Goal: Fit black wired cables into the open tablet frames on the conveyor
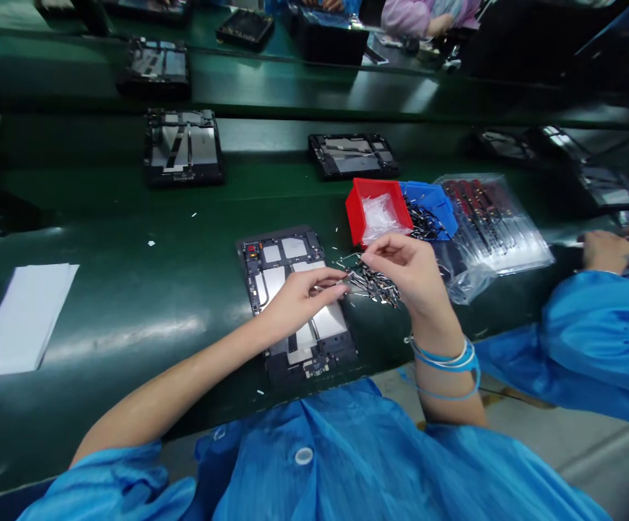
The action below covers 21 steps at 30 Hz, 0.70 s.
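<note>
My left hand (297, 304) lies above a dark tablet chassis (286, 255) with metal-plated panels, and its fingertips reach the edge of a loose pile of small metal parts (373, 284). My right hand (401, 271) hangs over that pile, fingers curled and close to it. Both sets of fingertips nearly meet there. Anything pinched between them is too small to tell. A blue band circles my right wrist. Just beyond sit a red plastic bin (358, 210) holding clear plastic and a blue bin (428, 189) holding dark parts.
Several more tablet chassis lie on the green conveyor belt (102, 289), and a white paper stack (24, 322) is at the left. A clear bag (496, 221) of dark slender items is on the right. A co-worker's hand (607, 250) and blue sleeve are at the right edge.
</note>
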Each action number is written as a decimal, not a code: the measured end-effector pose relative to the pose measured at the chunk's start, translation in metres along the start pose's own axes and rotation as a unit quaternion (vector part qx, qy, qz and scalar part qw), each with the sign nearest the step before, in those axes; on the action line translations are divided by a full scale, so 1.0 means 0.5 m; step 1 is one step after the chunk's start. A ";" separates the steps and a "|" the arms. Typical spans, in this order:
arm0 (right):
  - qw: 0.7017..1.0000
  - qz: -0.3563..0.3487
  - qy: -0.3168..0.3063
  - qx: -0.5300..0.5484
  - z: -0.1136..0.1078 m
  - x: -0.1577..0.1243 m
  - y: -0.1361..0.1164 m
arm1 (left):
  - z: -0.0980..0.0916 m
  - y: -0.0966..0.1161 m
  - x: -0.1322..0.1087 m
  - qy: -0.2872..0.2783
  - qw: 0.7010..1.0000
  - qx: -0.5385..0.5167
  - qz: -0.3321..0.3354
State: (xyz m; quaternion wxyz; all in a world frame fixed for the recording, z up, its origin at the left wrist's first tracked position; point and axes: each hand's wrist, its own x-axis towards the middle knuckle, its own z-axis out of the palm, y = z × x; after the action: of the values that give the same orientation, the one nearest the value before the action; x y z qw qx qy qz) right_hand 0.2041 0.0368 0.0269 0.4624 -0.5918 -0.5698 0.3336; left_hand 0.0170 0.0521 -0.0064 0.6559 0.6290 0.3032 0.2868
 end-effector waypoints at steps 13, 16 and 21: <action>0.905 -0.301 0.081 -0.290 0.071 -0.057 -0.020 | -0.012 0.013 0.001 0.043 0.999 -0.009 0.015; 0.899 -0.314 0.078 -0.296 0.061 -0.046 -0.014 | -0.018 0.016 0.004 0.004 1.000 -0.020 0.015; 0.865 -0.345 0.174 -0.321 0.054 -0.033 -0.008 | -0.027 0.004 0.014 -0.018 0.985 -0.158 -0.061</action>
State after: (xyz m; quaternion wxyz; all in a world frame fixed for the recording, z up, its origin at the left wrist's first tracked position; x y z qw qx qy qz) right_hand 0.1755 0.0249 0.0189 0.4240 -0.5214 -0.7237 -0.1568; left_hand 0.0113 0.0663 -0.0050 0.7688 0.5030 0.2799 0.2788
